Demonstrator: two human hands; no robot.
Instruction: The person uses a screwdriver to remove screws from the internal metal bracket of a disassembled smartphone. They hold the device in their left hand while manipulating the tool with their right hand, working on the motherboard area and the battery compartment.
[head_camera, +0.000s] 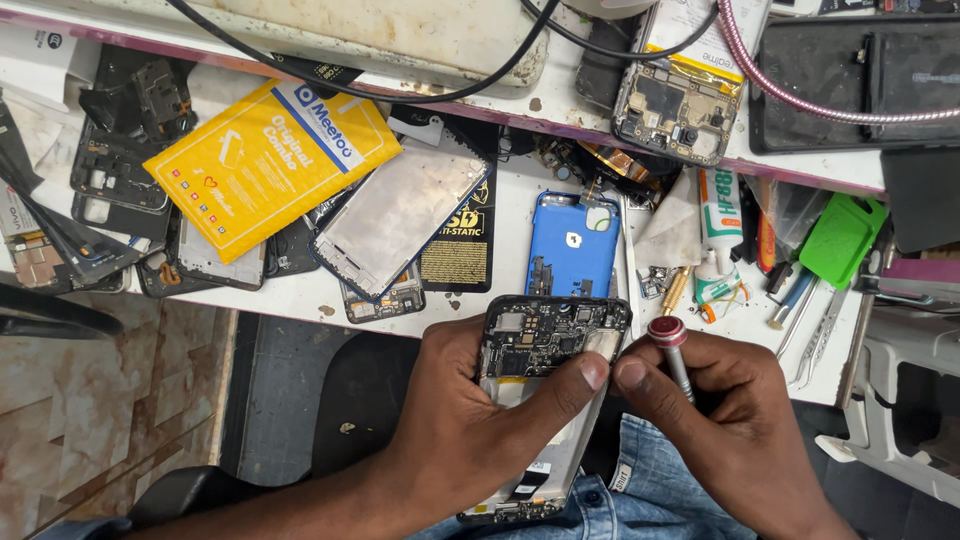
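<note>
Starting at the left end of the counter (300, 300): a heap of stripped phone frames (110, 190) lies there, some stacked on others. Just to the right, a yellow padded envelope (265, 160) rests tilted on the pile. Beside it a bare metal display backing (395, 215) lies at an angle, partly covering a black anti-static bag (465, 250). Next comes a blue phone back cover (572, 240), flat, near the counter's front edge.

Below the edge, over the person's lap, the left hand (470, 410) is clasped around an opened phone (545, 400), thumb laid across its middle. Circuit board exposed at the phone's upper end; that end just overlaps the counter edge below the blue cover. Lower end points toward the jeans (640, 490).

Immediately right, the right hand (730, 420) is closed around a small screwdriver (675, 350), red-capped end up, shaft running down between the fingers. Thumb tip nearly touches the left thumb.

Further right on the counter: a white glue tube (718, 215), a green plastic card (842, 238), tweezers (815, 340). On the raised shelf behind, another opened phone (675, 110) with board showing, and a dark tablet (860, 80).
</note>
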